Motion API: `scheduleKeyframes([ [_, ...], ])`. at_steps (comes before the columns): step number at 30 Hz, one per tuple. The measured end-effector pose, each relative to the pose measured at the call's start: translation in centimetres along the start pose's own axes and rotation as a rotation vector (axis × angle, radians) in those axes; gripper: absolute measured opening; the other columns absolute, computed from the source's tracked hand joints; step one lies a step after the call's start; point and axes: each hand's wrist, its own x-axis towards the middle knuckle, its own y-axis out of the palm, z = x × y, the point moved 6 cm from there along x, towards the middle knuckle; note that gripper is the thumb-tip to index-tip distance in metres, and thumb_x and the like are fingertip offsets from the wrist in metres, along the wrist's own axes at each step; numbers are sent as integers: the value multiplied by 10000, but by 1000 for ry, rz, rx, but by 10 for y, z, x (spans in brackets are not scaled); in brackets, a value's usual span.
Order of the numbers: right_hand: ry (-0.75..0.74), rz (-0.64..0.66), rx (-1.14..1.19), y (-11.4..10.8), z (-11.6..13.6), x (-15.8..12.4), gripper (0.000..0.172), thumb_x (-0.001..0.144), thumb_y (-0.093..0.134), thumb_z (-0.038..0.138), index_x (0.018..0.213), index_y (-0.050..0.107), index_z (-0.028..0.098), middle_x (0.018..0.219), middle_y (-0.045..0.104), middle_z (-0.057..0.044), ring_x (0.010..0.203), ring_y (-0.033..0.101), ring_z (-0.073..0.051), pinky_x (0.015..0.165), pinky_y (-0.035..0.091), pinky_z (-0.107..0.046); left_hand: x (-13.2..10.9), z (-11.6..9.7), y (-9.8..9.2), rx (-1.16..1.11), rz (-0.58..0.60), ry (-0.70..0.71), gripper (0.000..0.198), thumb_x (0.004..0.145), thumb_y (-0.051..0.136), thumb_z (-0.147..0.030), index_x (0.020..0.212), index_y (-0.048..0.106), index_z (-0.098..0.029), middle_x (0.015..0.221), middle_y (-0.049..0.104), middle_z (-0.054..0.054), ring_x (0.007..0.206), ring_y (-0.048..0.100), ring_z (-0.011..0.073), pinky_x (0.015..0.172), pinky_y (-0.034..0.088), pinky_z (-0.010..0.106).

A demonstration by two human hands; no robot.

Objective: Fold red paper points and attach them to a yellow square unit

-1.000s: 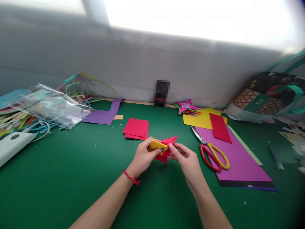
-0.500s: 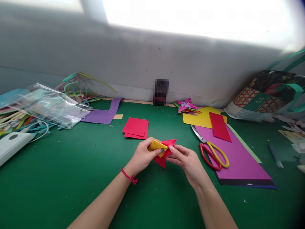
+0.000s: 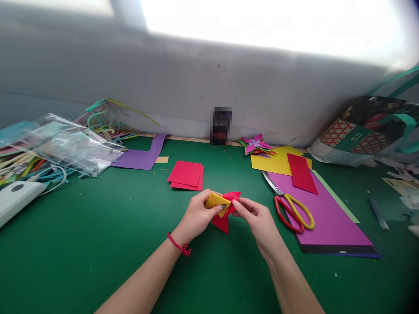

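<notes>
Between my hands, above the green table, is a piece of folded red paper (image 3: 221,225) joined against folded yellow paper (image 3: 214,200). My left hand (image 3: 196,218) is closed on the yellow part, its thumb pressed on the front. My right hand (image 3: 253,214) pinches the upper right of the red part between thumb and fingers. A red point hangs below the fingertips. Part of the folds is hidden behind my fingers. Two red paper squares (image 3: 185,173) lie just beyond my left hand. Right of my right hand rest scissors (image 3: 293,211) with red and yellow handles.
The scissors lie on purple paper (image 3: 330,218), near a red strip (image 3: 302,173) and yellow sheets (image 3: 271,163). Folded paper stars (image 3: 256,144) sit behind. Pipe cleaners and a clear plastic bag (image 3: 81,146) crowd the left, beside a white device (image 3: 21,198). A patterned bag (image 3: 356,135) stands right.
My right fingers have shifted slightly around the red paper, and its upper tip has moved a little left. My left hand keeps its hold and has moved slightly right.
</notes>
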Motion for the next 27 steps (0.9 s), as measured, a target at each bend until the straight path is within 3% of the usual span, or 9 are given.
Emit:
scheduleKeyframes([
  [8, -62, -73, -15, -4, 10, -1, 285, 745, 550, 362, 925, 642, 162, 906, 645, -74, 791, 588, -217, 621, 503, -290, -4, 2, 7, -220, 50, -81, 285, 726, 575, -327, 963, 544, -171, 915, 593, 40, 842, 546, 179, 716, 438, 261],
  [17, -75, -156, 46, -5, 1, 0, 250, 732, 582, 351, 892, 621, 163, 851, 647, -56, 752, 581, -182, 641, 495, -276, -4, 8, 9, -180, 29, -83, 247, 734, 558, -349, 876, 564, -146, 841, 616, 44, 774, 563, 174, 684, 441, 268],
  [22, -91, -132, 33, -6, 4, 0, 211, 749, 574, 333, 880, 614, 172, 840, 643, -41, 775, 577, -172, 681, 478, -266, -5, 9, 12, -218, 61, -108, 244, 731, 571, -330, 886, 568, -142, 845, 614, 43, 773, 559, 166, 680, 442, 255],
  [27, -83, -64, 32, -2, 5, 0, 191, 757, 567, 323, 874, 611, 179, 856, 639, -34, 794, 573, -169, 685, 470, -253, -7, 11, 12, -252, 3, -105, 252, 719, 583, -361, 843, 559, -144, 783, 590, 18, 714, 539, 138, 630, 436, 229],
])
